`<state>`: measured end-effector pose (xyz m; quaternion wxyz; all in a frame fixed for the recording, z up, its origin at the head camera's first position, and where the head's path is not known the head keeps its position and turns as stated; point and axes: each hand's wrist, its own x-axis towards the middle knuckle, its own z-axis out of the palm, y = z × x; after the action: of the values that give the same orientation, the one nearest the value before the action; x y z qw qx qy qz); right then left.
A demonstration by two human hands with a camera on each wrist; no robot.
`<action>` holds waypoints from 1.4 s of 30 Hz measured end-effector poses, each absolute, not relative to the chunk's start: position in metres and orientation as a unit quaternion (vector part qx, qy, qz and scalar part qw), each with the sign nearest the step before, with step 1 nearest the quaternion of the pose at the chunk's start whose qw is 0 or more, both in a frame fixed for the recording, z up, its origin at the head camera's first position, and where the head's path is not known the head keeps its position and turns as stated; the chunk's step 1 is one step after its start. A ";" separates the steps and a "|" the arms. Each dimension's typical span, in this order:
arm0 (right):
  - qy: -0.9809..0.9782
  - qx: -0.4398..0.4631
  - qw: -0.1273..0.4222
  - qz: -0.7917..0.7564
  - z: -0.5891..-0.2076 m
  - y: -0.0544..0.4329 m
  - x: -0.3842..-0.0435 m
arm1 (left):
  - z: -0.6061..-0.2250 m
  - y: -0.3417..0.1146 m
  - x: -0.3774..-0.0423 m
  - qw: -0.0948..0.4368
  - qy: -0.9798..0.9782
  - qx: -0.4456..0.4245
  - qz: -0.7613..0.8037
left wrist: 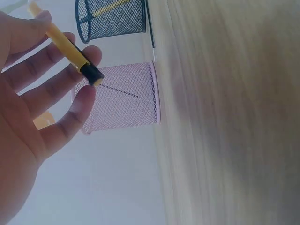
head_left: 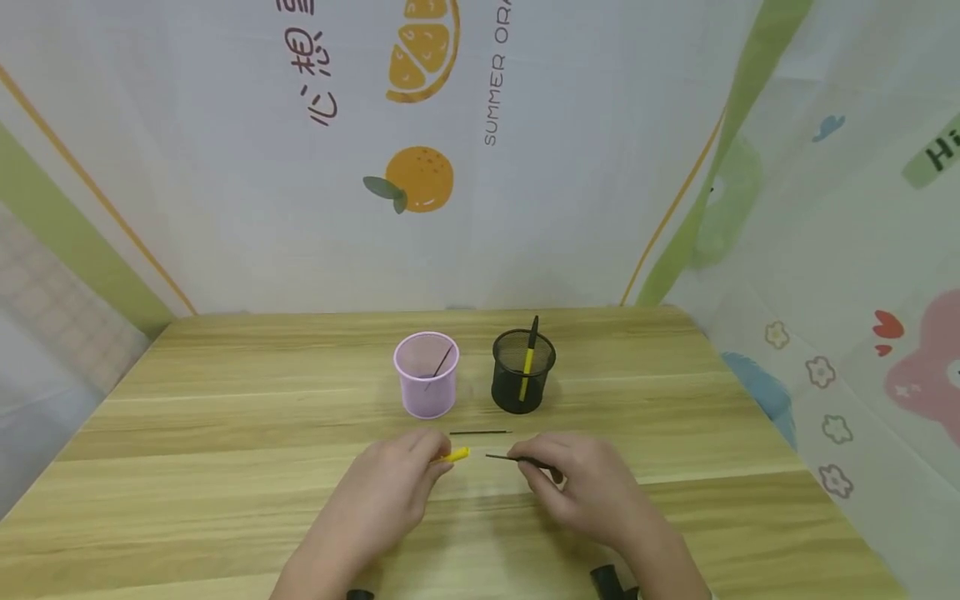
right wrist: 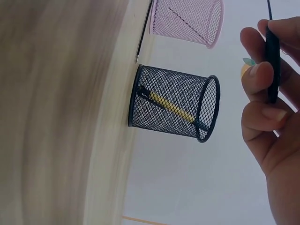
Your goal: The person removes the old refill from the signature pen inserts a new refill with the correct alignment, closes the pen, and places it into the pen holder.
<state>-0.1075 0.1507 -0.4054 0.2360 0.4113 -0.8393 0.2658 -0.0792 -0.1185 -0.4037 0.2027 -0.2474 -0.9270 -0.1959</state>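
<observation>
My left hand [head_left: 397, 475] pinches a yellow pen barrel [left wrist: 65, 46] between thumb and fingers; it has a black band and clip at one end. Opposite it, my right hand [head_left: 581, 479] grips a black pen section [right wrist: 272, 63], with a thin dark refill [head_left: 500, 457] sticking out toward the barrel. A short gap separates refill and barrel. Just beyond the hands, another thin black refill [head_left: 480, 432] lies on the table. Behind it stand a lilac mesh cup [head_left: 428, 397] with a thin dark stick inside and a black mesh cup [head_left: 507, 392] with a yellow and black pen [head_left: 528, 363].
The wood-grain table [head_left: 225, 400] runs back to a white printed cloth [head_left: 540, 208]. More printed cloth [head_left: 795, 333] hangs along the right side. Dark camera mounts [head_left: 606, 581] show at the wrists by the lower frame edge.
</observation>
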 end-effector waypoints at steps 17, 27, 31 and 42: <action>-0.824 0.443 0.241 0.257 -0.405 0.143 -0.105 | -0.406 -0.111 -0.077 0.257 -0.915 -0.281 -0.130; -0.840 0.409 0.221 0.280 -0.402 0.136 -0.106 | -0.402 -0.106 -0.083 0.278 -0.903 -0.305 -0.122; -0.849 0.407 0.223 0.254 -0.388 0.132 -0.118 | -0.388 -0.107 -0.094 0.284 -0.901 -0.312 -0.101; -0.816 0.440 0.259 0.269 -0.353 0.128 -0.140 | -0.348 -0.110 -0.113 0.285 -0.891 -0.327 -0.135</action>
<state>-0.1404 0.1279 -0.3526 0.2594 0.4401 -0.8165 0.2691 -0.1127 -0.1104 -0.3479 0.2852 -0.3267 -0.8908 -0.1353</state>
